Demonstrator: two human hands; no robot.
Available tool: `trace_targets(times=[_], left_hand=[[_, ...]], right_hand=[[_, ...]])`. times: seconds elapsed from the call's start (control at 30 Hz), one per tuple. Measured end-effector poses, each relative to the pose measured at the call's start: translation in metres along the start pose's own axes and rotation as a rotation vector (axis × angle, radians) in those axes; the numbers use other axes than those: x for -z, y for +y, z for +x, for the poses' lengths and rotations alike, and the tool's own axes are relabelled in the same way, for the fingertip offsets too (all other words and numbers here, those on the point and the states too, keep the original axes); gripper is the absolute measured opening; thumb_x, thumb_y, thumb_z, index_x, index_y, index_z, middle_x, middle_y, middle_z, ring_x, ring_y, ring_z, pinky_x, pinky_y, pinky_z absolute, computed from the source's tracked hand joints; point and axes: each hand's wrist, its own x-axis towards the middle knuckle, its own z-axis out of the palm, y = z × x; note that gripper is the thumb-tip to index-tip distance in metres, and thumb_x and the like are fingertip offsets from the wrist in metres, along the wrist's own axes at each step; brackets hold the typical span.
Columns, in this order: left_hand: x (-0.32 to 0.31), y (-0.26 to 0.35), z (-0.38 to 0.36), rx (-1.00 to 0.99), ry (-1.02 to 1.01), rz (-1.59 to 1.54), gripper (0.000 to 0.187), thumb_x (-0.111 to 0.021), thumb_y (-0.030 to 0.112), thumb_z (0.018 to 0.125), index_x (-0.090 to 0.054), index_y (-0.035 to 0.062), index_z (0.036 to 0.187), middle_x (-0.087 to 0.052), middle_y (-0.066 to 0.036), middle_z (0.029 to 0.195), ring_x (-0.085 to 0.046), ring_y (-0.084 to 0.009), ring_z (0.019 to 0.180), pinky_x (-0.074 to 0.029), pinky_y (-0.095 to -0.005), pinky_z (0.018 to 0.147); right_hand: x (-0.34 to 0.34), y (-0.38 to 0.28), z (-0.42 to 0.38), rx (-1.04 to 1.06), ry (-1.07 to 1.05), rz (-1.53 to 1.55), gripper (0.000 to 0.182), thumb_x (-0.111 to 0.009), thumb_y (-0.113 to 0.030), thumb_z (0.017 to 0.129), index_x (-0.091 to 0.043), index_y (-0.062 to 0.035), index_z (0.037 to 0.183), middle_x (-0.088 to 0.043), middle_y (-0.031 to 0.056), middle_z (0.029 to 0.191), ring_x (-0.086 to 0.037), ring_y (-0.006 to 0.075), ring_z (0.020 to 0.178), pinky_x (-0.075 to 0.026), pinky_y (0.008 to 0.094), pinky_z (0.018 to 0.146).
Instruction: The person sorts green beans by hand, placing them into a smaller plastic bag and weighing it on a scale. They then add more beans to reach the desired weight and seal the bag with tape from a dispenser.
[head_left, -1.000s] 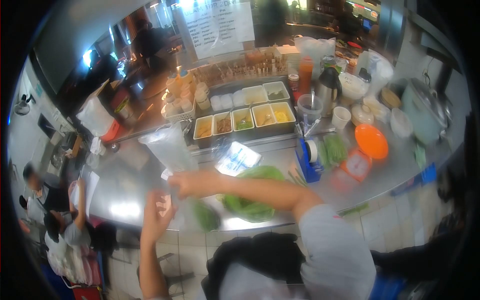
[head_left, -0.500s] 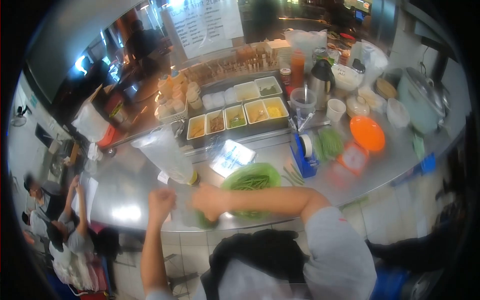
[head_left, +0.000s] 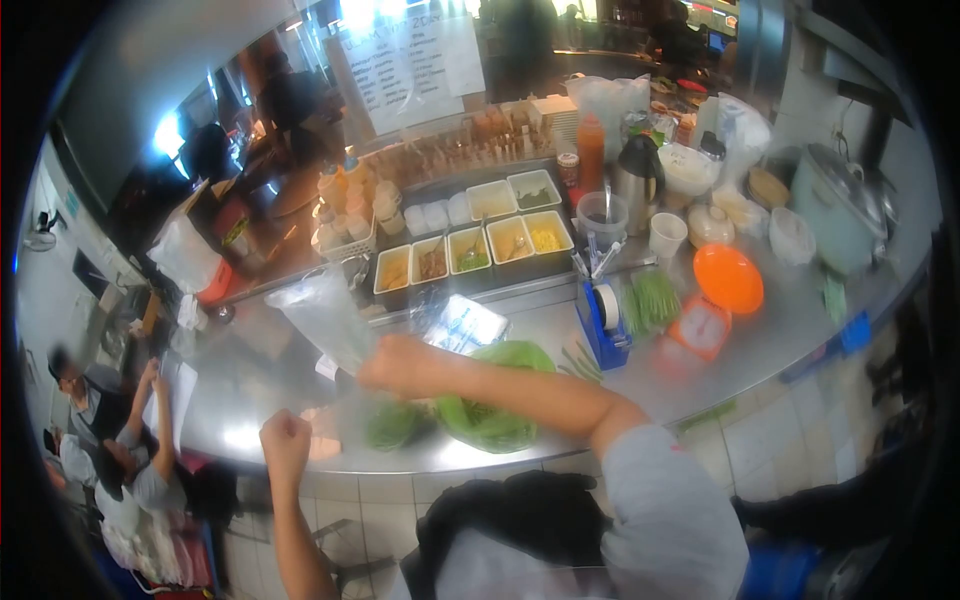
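My left hand (head_left: 286,440) is closed in a fist over the front edge of the steel counter, beside a pinkish paper (head_left: 323,432). What it holds, if anything, I cannot make out. Farther up, my right hand (head_left: 393,366) is also closed, next to a clear plastic bag (head_left: 318,308); its fingertips are hidden. Below the right hand lies a small clear bag with something green in it (head_left: 393,426). An open green plastic bag (head_left: 525,366) holding green beans sits partly behind my right forearm.
A blue tape dispenser (head_left: 602,338), bundled green beans (head_left: 653,300) and an orange scale (head_left: 699,330) with an orange dish (head_left: 729,278) stand to the right. Food trays (head_left: 470,249) line the back. Other people (head_left: 150,455) are at the left.
My hands have moved apart: the left toward me and leftward, the right away from me and slightly left. The small bag of green stuff now shows more fully below the right hand.
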Motion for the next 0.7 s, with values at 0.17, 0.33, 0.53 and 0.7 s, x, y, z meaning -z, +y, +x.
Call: trace_targets(times=[0.17, 0.33, 0.53, 0.7], left_hand=[[-0.028, -0.015, 0.0, -0.151, 0.022, -0.251, 0.012, -0.052, 0.008, 0.08, -0.057, -0.0021, 0.077, -0.056, -0.012, 0.067, -0.05, -0.0225, 0.053, -0.041, -0.0326, 0.051], [-0.023, -0.013, 0.001, -0.25, -0.311, -0.376, 0.018, -0.056, 0.003, 0.075, -0.062, 0.0031, 0.092, -0.053, -0.013, 0.105, -0.055, -0.0212, 0.084, -0.045, -0.0319, 0.071], [-0.038, -0.009, 0.003, -0.22, -0.239, -0.279, 0.03, -0.069, 0.006, 0.067, -0.062, 0.0043, 0.095, -0.056, -0.011, 0.105, -0.057, -0.0234, 0.086, -0.045, -0.0336, 0.078], [-0.036, 0.0, 0.003, -0.39, -0.078, -0.161, 0.02, -0.068, 0.005, 0.069, -0.062, 0.003, 0.088, -0.058, -0.011, 0.101, -0.059, -0.0262, 0.082, -0.047, -0.0313, 0.07]], right_hand=[[-0.021, 0.032, -0.004, 0.025, 0.013, 0.066, 0.009, -0.056, -0.005, 0.066, -0.061, -0.0086, 0.074, -0.061, 0.0118, 0.07, -0.06, 0.0303, 0.068, -0.047, 0.0377, 0.063], [-0.005, 0.025, -0.007, -0.049, -0.069, 0.097, 0.019, -0.054, 0.002, 0.07, -0.061, -0.0076, 0.084, -0.061, 0.0086, 0.077, -0.057, 0.0294, 0.075, -0.045, 0.0372, 0.069], [-0.009, 0.026, -0.015, -0.077, 0.025, 0.177, 0.013, -0.056, -0.002, 0.073, -0.061, -0.0048, 0.085, -0.061, 0.0111, 0.078, -0.058, 0.03, 0.075, -0.046, 0.0366, 0.067], [-0.014, 0.02, -0.011, -0.119, 0.056, 0.24, 0.01, -0.057, -0.003, 0.076, -0.061, -0.0029, 0.085, -0.061, 0.0113, 0.079, -0.057, 0.0308, 0.076, -0.046, 0.0362, 0.068]])
